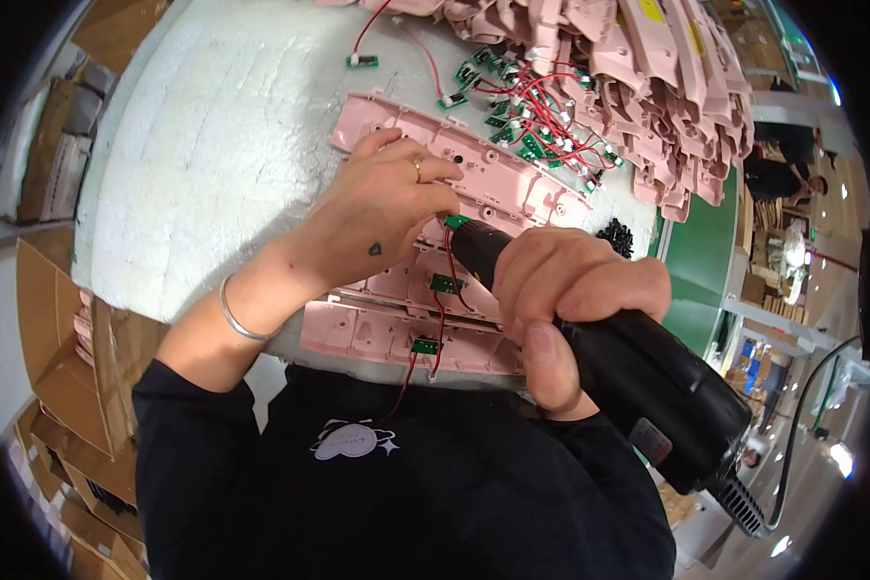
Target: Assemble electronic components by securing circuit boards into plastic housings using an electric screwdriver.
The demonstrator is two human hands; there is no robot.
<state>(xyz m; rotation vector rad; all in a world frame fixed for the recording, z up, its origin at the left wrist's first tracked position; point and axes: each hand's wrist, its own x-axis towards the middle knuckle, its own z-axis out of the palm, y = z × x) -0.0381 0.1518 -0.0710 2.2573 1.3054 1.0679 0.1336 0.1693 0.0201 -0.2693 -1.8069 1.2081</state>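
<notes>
My right hand (575, 309) is wrapped round a black corded electric screwdriver (662, 401). The tool's tip points at a small green circuit board (456, 221) on a pink plastic panel. Beside that tip, my left hand (372, 193) rests with its fingers spread and bent over the pink panels; its forefinger reaches the board, and its thumb is hidden. The farthest panel (512, 179) lies under these fingertips. Nearer me, two more green boards, one in the middle (446, 283) and one close to my body (425, 345), sit on panels with red wires attached.
Wired green boards (541, 116) lie tangled at the back, beside a heap of pink plastic parts (667, 87). A small pile of black screws (615, 237) is at the right. White foam sheeting (203, 145) covers the table. Cardboard boxes (58, 338) stand at the left.
</notes>
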